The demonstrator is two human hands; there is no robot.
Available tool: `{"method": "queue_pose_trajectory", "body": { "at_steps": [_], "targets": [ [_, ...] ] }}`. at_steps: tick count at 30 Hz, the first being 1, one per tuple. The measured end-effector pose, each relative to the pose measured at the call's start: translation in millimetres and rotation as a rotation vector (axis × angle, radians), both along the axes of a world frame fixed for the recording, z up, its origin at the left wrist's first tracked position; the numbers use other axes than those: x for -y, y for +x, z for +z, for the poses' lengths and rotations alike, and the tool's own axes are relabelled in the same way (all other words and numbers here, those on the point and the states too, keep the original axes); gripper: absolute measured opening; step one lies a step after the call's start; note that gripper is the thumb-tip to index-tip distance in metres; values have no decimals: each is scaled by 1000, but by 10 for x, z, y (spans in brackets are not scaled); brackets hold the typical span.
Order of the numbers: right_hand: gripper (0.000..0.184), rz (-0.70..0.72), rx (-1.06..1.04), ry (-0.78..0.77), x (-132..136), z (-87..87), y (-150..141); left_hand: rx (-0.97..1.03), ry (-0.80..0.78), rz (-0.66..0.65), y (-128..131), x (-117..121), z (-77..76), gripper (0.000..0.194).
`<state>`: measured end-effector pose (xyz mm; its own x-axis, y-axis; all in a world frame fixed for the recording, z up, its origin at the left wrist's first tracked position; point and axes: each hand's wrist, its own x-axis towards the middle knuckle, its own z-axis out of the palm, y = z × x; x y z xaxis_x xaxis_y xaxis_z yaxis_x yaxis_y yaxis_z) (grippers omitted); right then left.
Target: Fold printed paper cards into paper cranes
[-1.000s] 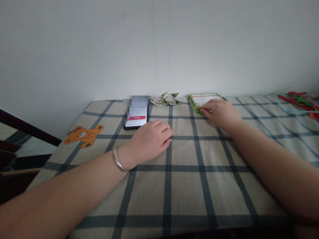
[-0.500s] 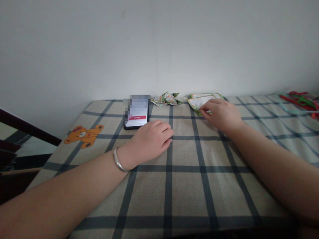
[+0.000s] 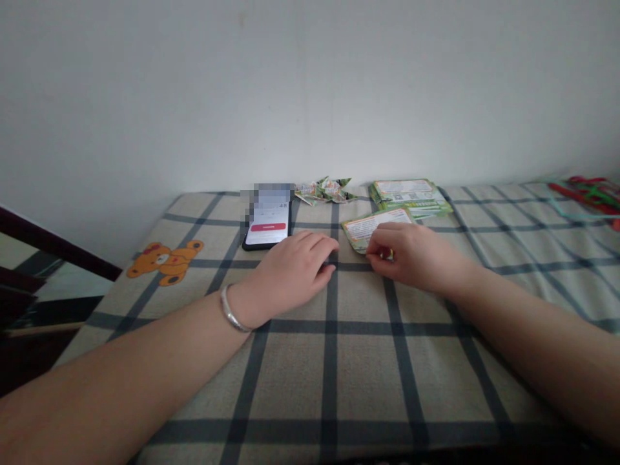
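Note:
My right hand pinches one green printed paper sheet flat on the checked tablecloth, just left of a stack of the same green sheets near the wall. My left hand, a silver bangle on its wrist, rests palm down on the cloth with fingers loosely curled and nothing in it. It lies just below a black phone with a lit screen.
Small folded green paper shapes lie by the wall between the phone and the stack. Red and green cords lie at the far right. An orange bear print marks the cloth at left, near the table's left edge.
My right hand has drawn a single sheet off the stack, toward me and to the left. My left hand has stayed almost still.

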<state>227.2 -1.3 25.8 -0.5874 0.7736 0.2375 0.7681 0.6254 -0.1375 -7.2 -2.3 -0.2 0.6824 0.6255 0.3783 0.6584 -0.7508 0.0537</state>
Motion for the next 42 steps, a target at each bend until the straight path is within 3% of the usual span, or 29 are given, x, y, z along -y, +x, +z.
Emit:
{"method": "queue_pose_trajectory", "body": {
  "at_steps": [5, 15, 29, 42],
  "targets": [
    [9, 114, -120, -63, 65, -79, -107, -26, 1, -15, 0, -11, -15, 27],
    [7, 158, -300, -203, 36, -242, -149, -44, 18, -160, -20, -75, -39, 14],
    [6, 239, -293, -340, -67, -209, -62, 57, -96, -198, -27, -106, -51, 13],
    [7, 207, -316, -388, -78, -222, -58, 62, -121, -195, -29, -112, -55, 15]
  ]
}}
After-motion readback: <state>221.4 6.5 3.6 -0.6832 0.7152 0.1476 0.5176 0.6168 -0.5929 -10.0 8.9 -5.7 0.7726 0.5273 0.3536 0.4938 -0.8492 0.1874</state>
